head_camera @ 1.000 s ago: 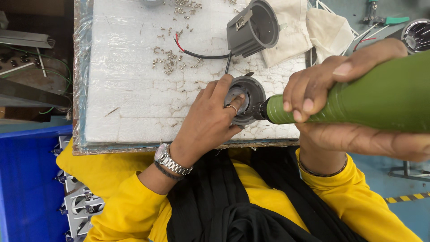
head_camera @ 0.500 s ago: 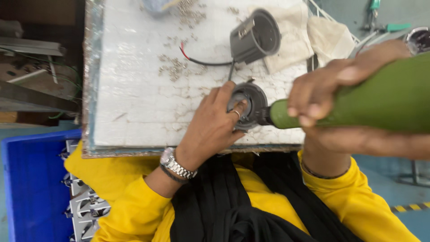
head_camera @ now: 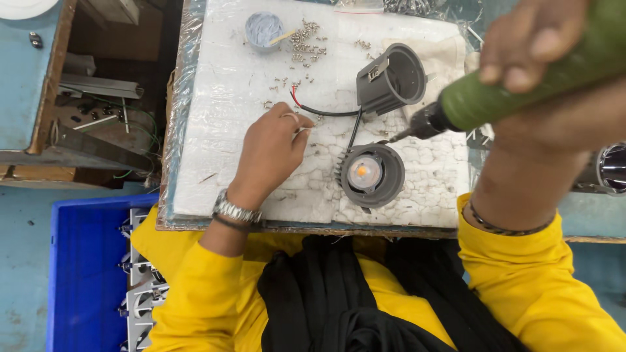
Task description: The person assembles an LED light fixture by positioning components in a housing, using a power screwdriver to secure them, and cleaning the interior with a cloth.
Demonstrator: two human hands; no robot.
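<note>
Now the left hand point(head_camera: 270, 153) pinches at small screws point(head_camera: 306, 39) mid-desk point(head_camera: 222, 117), fingers closed, apart from the round grey lamp point(head_camera: 370, 175) near the front edge. Right hand point(head_camera: 531, 42) clenches the green screwdriver point(head_camera: 521, 85), tip just above the lamp.

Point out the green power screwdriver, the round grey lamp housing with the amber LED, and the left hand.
green power screwdriver point(head_camera: 521, 85), head view, on its green barrel.
round grey lamp housing point(head_camera: 372, 176), head view, on its grey face beside the LED.
left hand point(head_camera: 270, 153), head view, on its back.
</note>
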